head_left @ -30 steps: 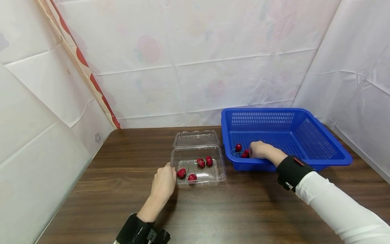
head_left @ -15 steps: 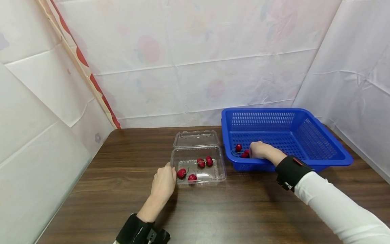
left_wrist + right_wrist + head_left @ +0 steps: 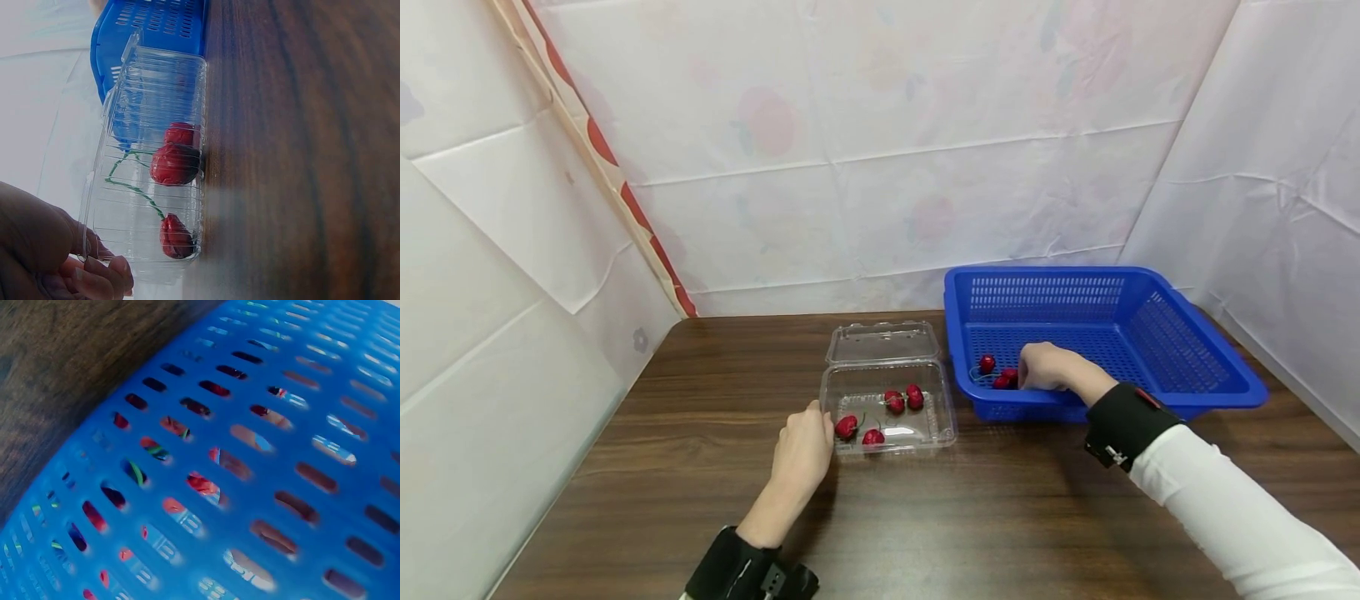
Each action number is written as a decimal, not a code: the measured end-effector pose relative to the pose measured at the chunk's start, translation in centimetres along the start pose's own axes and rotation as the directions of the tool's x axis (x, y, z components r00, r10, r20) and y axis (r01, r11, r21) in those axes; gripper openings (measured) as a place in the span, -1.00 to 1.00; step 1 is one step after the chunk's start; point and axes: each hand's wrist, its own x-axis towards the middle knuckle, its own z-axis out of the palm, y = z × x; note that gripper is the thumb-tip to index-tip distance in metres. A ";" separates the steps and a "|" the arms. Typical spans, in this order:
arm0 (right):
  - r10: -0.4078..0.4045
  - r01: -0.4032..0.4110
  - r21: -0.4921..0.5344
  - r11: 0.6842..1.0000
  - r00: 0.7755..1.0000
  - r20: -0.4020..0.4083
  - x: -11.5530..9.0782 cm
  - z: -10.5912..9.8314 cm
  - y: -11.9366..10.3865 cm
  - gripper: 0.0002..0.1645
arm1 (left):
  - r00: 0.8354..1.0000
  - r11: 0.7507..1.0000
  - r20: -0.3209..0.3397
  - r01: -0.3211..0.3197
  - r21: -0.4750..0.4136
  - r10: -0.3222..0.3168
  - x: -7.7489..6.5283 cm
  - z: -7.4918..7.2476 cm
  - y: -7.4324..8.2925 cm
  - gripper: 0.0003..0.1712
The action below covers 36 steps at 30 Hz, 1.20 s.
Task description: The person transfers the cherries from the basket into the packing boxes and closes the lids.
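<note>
The plastic box (image 3: 917, 428) rests on the table (image 3: 700, 417). To the left of the box, the wooden tabletop extends to the table's left edge; in front of the box, it extends toward the person. Behind the box, the attached lid (image 3: 886, 342) lies folded open, close to the rear table edge.

The blue basket (image 3: 1176, 337) stands just beside the box on its right, and its slotted side wall rises between the two interiors. A white sheet (image 3: 850, 208) with a faded print bounds the space behind the box. Four cherries (image 3: 894, 402) lie inside the box: two near the front left, two right of its middle. To the right of the box, more cherries (image 3: 987, 363) lie in the basket's front corner nearest the box.

The left hand (image 3: 803, 446) is at the left side of the box, with thumb and fingers pinching the rim. The right hand (image 3: 1051, 367) is to the right of the box, lowered over the basket's front wall beside the cherries there. That wall hides its fingertips; whether the grip is narrow or holds a cherry cannot be told. The right forearm, in a white sleeve (image 3: 1240, 508), enters from the front right of the box.
</note>
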 end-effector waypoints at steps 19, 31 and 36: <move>-0.091 0.101 0.126 0.987 0.992 -0.082 -2.3 -1.6 0.1 -0.90 | 1.000 1.000 0.008 0.007 -0.002 -0.007 0.0 0.0 0.0 -0.84; -0.086 0.121 0.203 0.972 0.981 -0.171 -3.5 -2.4 -0.1 -0.88 | 1.000 1.000 0.000 -0.003 0.007 0.003 0.0 -0.3 0.3 -0.75; -0.105 0.152 0.213 0.965 0.970 -0.218 -3.9 -2.6 -0.3 -0.87 | 1.000 1.000 0.011 0.006 0.008 -0.006 -0.1 -0.3 0.3 -0.73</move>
